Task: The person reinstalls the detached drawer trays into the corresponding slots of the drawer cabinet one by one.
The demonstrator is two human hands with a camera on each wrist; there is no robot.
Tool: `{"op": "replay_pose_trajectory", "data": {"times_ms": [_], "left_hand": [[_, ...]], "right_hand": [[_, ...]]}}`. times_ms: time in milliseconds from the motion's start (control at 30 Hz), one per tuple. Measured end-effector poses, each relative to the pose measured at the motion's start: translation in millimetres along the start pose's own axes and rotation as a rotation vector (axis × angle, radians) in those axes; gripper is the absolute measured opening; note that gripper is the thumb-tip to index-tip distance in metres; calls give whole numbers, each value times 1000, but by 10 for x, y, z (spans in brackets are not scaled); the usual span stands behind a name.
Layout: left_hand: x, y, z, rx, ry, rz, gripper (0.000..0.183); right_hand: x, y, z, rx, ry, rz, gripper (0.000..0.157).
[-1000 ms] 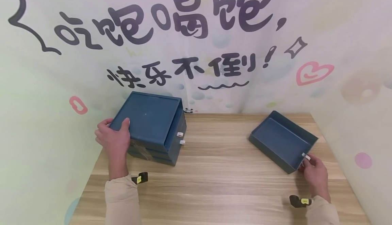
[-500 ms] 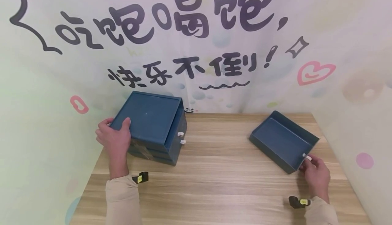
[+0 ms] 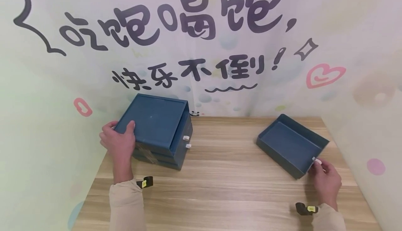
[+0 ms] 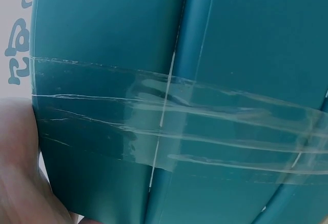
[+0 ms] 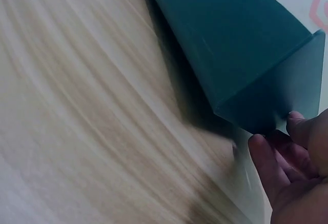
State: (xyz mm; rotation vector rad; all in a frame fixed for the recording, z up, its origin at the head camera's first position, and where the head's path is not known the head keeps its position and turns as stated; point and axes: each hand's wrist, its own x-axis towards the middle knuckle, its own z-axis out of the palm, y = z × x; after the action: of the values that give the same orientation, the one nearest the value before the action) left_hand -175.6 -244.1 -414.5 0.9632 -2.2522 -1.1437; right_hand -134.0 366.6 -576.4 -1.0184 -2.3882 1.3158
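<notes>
At the left of the head view stands a dark blue drawer cabinet (image 3: 154, 123) with white pull tabs. My left hand (image 3: 120, 142) holds its near left end, thumb on the top and fingers round the edge. Clear tape (image 4: 113, 116) runs across the cabinet's side in the left wrist view. On the right lies a separate blue drawer (image 3: 290, 143), hollow side up, with a white pull tab (image 3: 317, 160) at its front. My right hand (image 3: 327, 180) is at that front, by the tab. In the right wrist view its thumb and fingers stand apart, the fingertips close to the front panel.
Both things stand on a wood-grain table (image 3: 226, 189), with bare table between them. A printed cloth backdrop (image 3: 220, 98) rises along the back edge and both sides. Each wrist wears a black strap-on camera, such as the left camera (image 3: 145, 182).
My right hand has drawn slightly right, away from the drawer's front. The cabinet, the left hand and the drawer keep their places; the whole view has shifted a little.
</notes>
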Motion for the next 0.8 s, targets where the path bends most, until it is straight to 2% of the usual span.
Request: {"op": "replay_pose_trajectory", "data": {"times_ms": [433,533,700,800], "left_hand": [[-14,-21,-5,7,12,6,66],[-14,-17,-7,9,6,5,67],[-14,-2,-9,8,0,11,68],[-15,3,-10,6,1,11,67]], "right_hand": [[-41,-116,-21,398,-79,95,40],[-53,-125,-25,441,-87,109,37],[-77,-129,-33,420,-80,83,38],[-82,-158,-32,461,-76,95,36]]}}
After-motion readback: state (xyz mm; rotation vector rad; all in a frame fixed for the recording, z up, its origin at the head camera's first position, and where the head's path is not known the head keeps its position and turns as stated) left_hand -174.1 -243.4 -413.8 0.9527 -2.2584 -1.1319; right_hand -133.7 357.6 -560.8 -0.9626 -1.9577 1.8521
